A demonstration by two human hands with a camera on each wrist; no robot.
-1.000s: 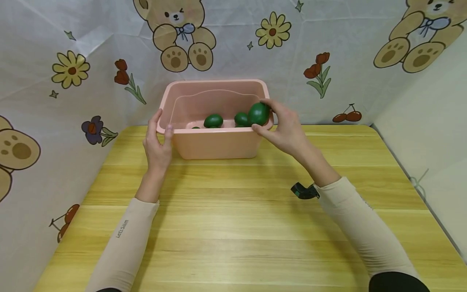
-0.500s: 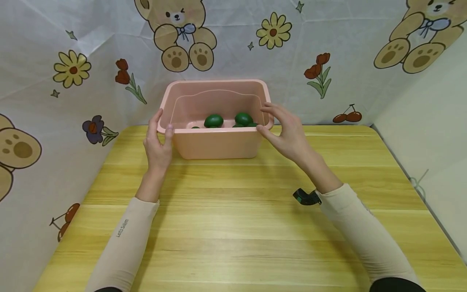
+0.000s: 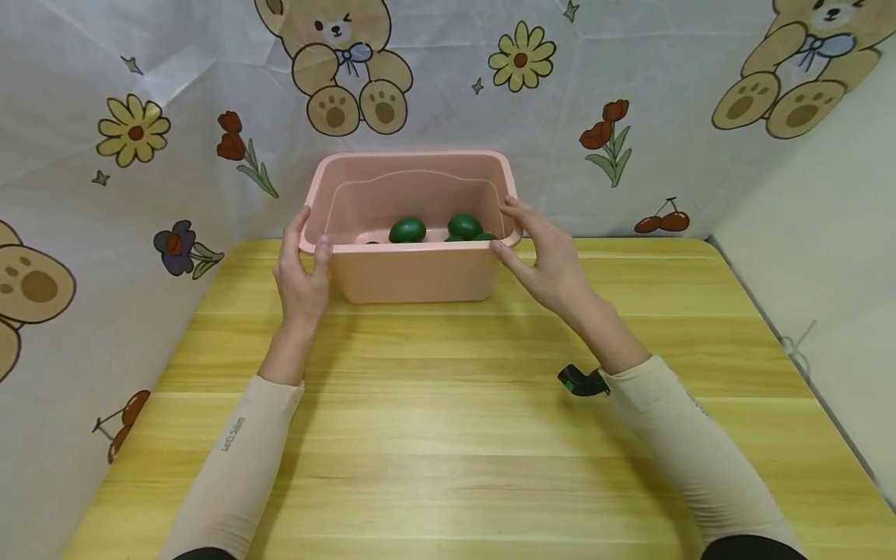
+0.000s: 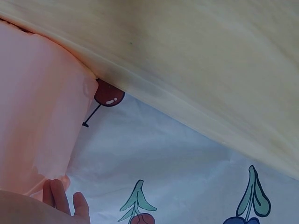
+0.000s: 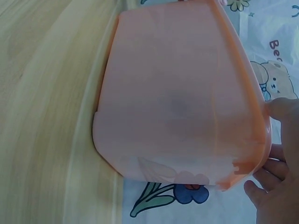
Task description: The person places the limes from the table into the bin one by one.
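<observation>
A pink plastic bin [image 3: 413, 274] stands at the table's far edge, wider than it is deep. Inside lie several glossy dark green oval fruits, one near the middle [image 3: 407, 230] and others gathered toward the right [image 3: 465, 226]; the front wall hides their lower parts. At the bin's left front corner my left hand [image 3: 299, 289] holds the rim, thumb in front and fingers along the side. My right hand [image 3: 549, 264] grips the rim at the right corner. From the right wrist, the bin's outer wall [image 5: 173, 93] fills the middle, with thumb and fingers around its rim.
Behind the bin, a white cloth [image 3: 448, 93] printed with bears and flowers hangs close to the wooden table's [image 3: 448, 435] far edge. A plain pale wall [image 3: 833, 264] borders the right side. A small black device [image 3: 582, 381] sticks out from the right cuff.
A second ago my right hand held a green fruit over the bin's right end. It let the fruit go inside, and its fingers came to the rim. The left hand stayed in place.
</observation>
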